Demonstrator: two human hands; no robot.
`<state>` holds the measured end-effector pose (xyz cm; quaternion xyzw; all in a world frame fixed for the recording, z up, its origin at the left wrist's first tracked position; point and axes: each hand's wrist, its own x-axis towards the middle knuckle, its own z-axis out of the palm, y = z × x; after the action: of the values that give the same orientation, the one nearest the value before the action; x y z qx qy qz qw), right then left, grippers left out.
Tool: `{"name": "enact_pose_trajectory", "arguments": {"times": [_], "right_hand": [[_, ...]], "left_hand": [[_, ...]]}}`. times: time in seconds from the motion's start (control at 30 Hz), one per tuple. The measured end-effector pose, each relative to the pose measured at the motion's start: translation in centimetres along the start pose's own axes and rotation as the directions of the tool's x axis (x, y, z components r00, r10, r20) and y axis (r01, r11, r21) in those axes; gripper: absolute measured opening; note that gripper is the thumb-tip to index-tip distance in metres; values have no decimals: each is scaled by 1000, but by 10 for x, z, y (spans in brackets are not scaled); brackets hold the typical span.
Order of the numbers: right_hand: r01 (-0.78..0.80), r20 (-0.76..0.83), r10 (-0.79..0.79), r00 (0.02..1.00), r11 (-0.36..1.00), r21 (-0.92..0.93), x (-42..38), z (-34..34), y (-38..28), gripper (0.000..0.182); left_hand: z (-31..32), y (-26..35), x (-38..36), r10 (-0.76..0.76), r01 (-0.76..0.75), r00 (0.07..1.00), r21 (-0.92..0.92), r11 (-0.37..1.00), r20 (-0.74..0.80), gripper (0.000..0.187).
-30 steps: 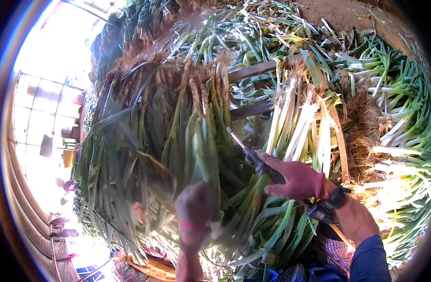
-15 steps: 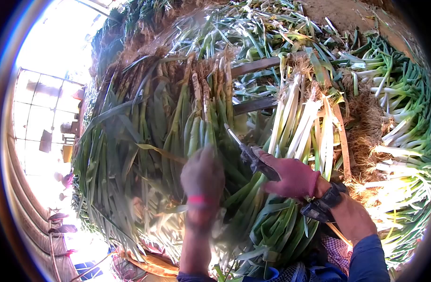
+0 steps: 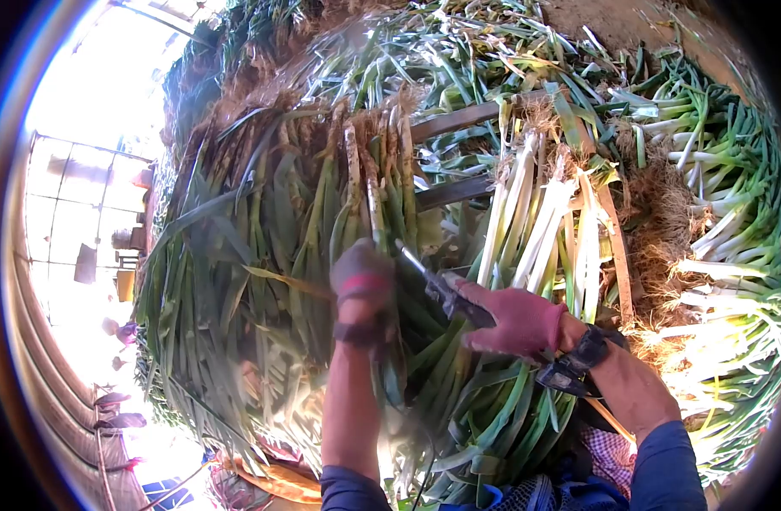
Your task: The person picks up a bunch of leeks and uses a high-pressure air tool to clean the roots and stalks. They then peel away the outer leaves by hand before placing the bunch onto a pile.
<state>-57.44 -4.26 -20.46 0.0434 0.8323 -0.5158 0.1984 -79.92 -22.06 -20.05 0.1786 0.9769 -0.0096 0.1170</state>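
Note:
My left hand point(image 3: 362, 281), gloved and blurred, is on the leaves just below a leek stalk point(image 3: 374, 200) in the large pile of untrimmed leeks point(image 3: 271, 221). Its fingers are hard to make out. In the gloved fingers of my right hand point(image 3: 516, 322) is a dark tool with a pale metal tip point(image 3: 441, 285), pointing up and left towards the left hand. Just beyond the right hand, white-stemmed leeks point(image 3: 548, 226) lie with their roots away from me.
Wooden bars point(image 3: 458, 119) and an upright wooden strip point(image 3: 616, 255) frame the white-stemmed leeks. Along the right side lies a long row of leeks point(image 3: 731, 230) with roots inward. Loose leaves point(image 3: 475, 51) cover the ground beyond. Orange cloth point(image 3: 275, 483) lies at lower left.
My left hand has moved slightly upward, and more of its forearm shows. My right hand with the tool has shifted a little to the left.

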Motion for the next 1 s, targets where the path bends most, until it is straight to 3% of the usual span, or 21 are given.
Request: {"name": "enact_pose_trajectory", "arguments": {"times": [0.07,0.13,0.17,0.2,0.23,0.27,0.33,0.47,0.63,0.73,0.8,0.87,0.9,0.93,1.0], "right_hand": [[192,0,-194,981,971,138,0,14,15,99],[100,13,-101,995,992,82,2,7,1,99],[11,26,-12,1000,1000,22,5,2,-4,98],[13,26,-14,1000,1000,23,12,3,-1,98],[73,-31,-71,997,996,45,22,5,5,98],[133,-89,-127,988,989,62,30,5,8,97],[84,-64,-81,995,995,52,44,-2,4,98],[87,-130,-84,988,996,16,73,-10,3,97],[78,-195,-78,978,997,-11,92,-16,-4,96],[125,-215,-124,969,992,-11,81,-8,4,95],[109,-200,-111,974,994,-20,66,-5,10,95],[105,-192,-107,975,994,-24,59,-8,13,95],[83,-189,-83,978,996,-7,57,-9,15,95],[61,-185,-58,981,998,11,55,-11,15,95],[61,-203,-62,977,998,-13,59,-13,15,95]], "left_hand": [[6,-7,-9,34,-37,999,-75,997,-36,40],[23,-28,-10,48,-48,999,-100,994,3,38],[36,-42,-12,106,-107,994,-213,971,-17,37],[42,-50,-12,158,-164,986,-322,933,-45,37],[37,-45,-17,51,-47,999,-338,940,3,37],[34,-43,-21,47,-43,999,-337,941,1,37],[32,-41,-27,32,-45,999,-392,919,-38,37],[19,-26,-32,21,-30,999,-324,946,-33,41],[9,-2,-11,-18,18,1000,3,1000,-12,52],[16,1,11,-44,41,998,81,996,35,50],[14,3,18,-106,105,994,40,994,29,46],[3,2,16,-111,115,985,-24,993,133,45],[12,-10,18,-10,14,993,-38,999,117,44],[17,-14,11,-8,13,993,-36,999,116,44],[26,-24,-6,66,-34,989,-226,974,134,44]]}}
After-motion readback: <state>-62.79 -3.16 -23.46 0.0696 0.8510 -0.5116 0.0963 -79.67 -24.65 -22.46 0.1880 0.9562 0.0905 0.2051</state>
